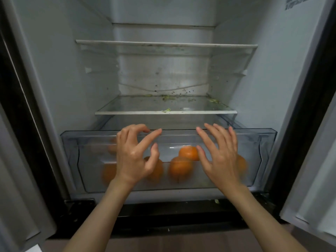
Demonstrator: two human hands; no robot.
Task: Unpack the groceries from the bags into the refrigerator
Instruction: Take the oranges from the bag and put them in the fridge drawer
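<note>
Open refrigerator (54, 60), crisper drawer (263, 142), oranges (181, 169)

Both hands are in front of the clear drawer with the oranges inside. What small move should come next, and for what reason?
Probably press both palms on the drawer front and push it in. The drawer stands pulled out past the glass shelf, the oranges already lie inside, and the left hand and right hand are open and empty just before its front.

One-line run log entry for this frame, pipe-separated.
phase: at crisper drawer | left hand: open, empty | right hand: open, empty | oranges: in drawer | shelves: only green scraps
</note>
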